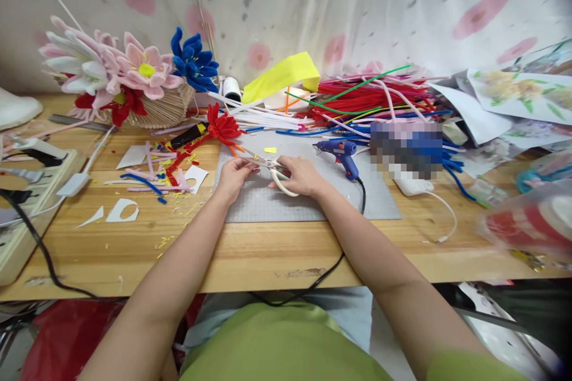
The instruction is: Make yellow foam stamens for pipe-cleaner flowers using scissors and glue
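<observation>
White-handled scissors (282, 183) are gripped in my right hand (298, 175), fingers through the loops. Their metal blades point left, toward my left hand (235, 177). The left fingers are pinched together beside the blades, with a small yellow piece (255, 156) at their tips; its kind is too small to tell. Both hands are over the grey cutting mat (263, 208). Just beyond them lies a yellow scrap (270, 150). A red fuzzy flower (223, 125) with an orange stem rests behind my left hand.
A blue glue gun (343, 155) lies right of my hands, its black cord running over the table edge. Pipe cleaners (370, 95) are heaped behind. Finished flowers (145, 68) stand back left. Cut scraps (147, 181) litter the left, near a power strip (40, 208).
</observation>
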A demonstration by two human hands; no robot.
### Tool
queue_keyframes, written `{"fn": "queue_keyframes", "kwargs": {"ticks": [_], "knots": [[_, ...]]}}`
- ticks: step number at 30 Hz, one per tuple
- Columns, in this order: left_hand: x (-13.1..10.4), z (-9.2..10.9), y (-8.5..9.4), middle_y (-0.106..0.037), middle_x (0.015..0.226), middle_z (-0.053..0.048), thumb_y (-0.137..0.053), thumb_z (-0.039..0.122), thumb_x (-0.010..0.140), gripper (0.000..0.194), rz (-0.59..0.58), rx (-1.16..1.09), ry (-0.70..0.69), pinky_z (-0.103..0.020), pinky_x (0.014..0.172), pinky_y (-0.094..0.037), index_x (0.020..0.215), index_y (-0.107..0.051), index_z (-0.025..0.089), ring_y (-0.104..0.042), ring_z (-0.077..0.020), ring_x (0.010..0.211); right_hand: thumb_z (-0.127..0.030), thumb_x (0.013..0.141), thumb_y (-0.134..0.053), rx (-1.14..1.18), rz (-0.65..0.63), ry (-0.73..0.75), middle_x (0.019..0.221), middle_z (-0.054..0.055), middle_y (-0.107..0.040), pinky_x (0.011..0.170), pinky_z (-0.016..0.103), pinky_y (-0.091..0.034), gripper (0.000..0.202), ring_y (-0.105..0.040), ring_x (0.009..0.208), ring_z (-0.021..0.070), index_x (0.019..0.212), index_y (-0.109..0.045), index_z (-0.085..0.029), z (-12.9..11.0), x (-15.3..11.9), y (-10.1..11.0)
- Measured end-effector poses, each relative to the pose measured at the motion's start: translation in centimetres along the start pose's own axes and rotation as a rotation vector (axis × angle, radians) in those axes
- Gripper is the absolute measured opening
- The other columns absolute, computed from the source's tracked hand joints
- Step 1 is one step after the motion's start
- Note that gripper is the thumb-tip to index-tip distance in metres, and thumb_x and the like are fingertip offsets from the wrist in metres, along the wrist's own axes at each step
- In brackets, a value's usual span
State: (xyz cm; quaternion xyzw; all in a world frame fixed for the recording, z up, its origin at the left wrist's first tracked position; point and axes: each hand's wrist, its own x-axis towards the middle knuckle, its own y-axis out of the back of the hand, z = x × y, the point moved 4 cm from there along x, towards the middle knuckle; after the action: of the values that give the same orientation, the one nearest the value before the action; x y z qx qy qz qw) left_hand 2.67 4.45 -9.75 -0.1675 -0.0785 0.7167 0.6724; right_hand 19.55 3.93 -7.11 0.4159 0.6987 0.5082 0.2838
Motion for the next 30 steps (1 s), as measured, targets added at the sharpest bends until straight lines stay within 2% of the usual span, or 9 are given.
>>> {"fn": "queue_keyframes", "kwargs": {"ticks": [6, 14, 18, 21, 24, 30], "knots": [[0.1, -0.1, 0.0, -0.067, 0.066, -0.001, -0.086, 0.036, 0.037, 0.038, -0.01, 0.017, -0.007, -0.028, 0.07, -0.051, 0.064, -0.07, 0.015, -0.06, -0.0116, 0.067, -0.07, 0.077, -0.047, -0.041, -0.014, -0.036, 0.087, 0.006, -0.068, 0.068, 0.029, -0.03, 0.053, -0.06, 0.081, 0.0218, 0.098, -0.055, -0.022, 0.0, -0.2, 0.2], [0.0, -0.2, 0.1, -0.066, 0.066, -0.002, -0.083, 0.03, 0.047, 0.029, -0.005, 0.071, -0.017, -0.032, 0.076, -0.05, 0.066, -0.068, 0.013, -0.06, -0.0124, 0.066, -0.068, 0.077, -0.049, -0.028, 0.017, -0.076, 0.083, 0.006, -0.069, 0.063, 0.029, -0.028, 0.048, -0.059, 0.076, 0.0222, 0.095, -0.058, -0.025, 0.7, -0.2, 0.1], [-0.1, 0.0, 0.0, -0.065, 0.065, -0.001, -0.083, 0.031, 0.046, 0.032, -0.007, 0.055, -0.008, -0.031, 0.075, -0.05, 0.067, -0.068, 0.013, -0.059, -0.0113, 0.064, -0.065, 0.079, -0.048, 0.017, 0.05, -0.115, 0.078, 0.005, -0.068, 0.06, 0.028, -0.026, 0.043, -0.058, 0.071, 0.02, 0.089, -0.06, -0.025, 1.1, -0.3, 0.4], [-0.2, 0.1, -0.1, -0.065, 0.065, -0.002, -0.084, 0.03, 0.045, 0.032, 0.009, 0.011, 0.028, -0.032, 0.075, -0.051, 0.066, -0.067, 0.013, -0.061, -0.0124, 0.067, -0.064, 0.08, -0.047, 0.061, 0.104, -0.165, 0.076, 0.004, -0.066, 0.059, 0.028, -0.026, 0.043, -0.056, 0.068, 0.0189, 0.088, -0.06, -0.024, 1.4, -0.3, 0.5], [-0.5, 0.1, -0.3, -0.067, 0.07, -0.003, -0.084, 0.023, 0.045, 0.03, 0.006, -0.035, 0.098, -0.032, 0.076, -0.051, 0.067, -0.067, 0.012, -0.062, -0.0131, 0.072, -0.065, 0.081, -0.046, 0.091, 0.172, -0.24, 0.075, 0.004, -0.065, 0.058, 0.028, -0.026, 0.043, -0.055, 0.067, 0.0191, 0.087, -0.059, -0.024, 2.0, -0.3, 0.5], [-1.0, 0.3, -0.6, -0.066, 0.071, -0.004, -0.078, 0.012, 0.055, 0.017, 0.017, -0.066, 0.206, -0.03, 0.075, -0.052, 0.068, -0.067, 0.01, -0.062, -0.0114, 0.071, -0.064, 0.08, -0.048, 0.15, 0.242, -0.323, 0.075, 0.005, -0.064, 0.058, 0.029, -0.027, 0.042, -0.055, 0.068, 0.0203, 0.088, -0.06, -0.025, 3.0, -0.4, 0.3]]}}
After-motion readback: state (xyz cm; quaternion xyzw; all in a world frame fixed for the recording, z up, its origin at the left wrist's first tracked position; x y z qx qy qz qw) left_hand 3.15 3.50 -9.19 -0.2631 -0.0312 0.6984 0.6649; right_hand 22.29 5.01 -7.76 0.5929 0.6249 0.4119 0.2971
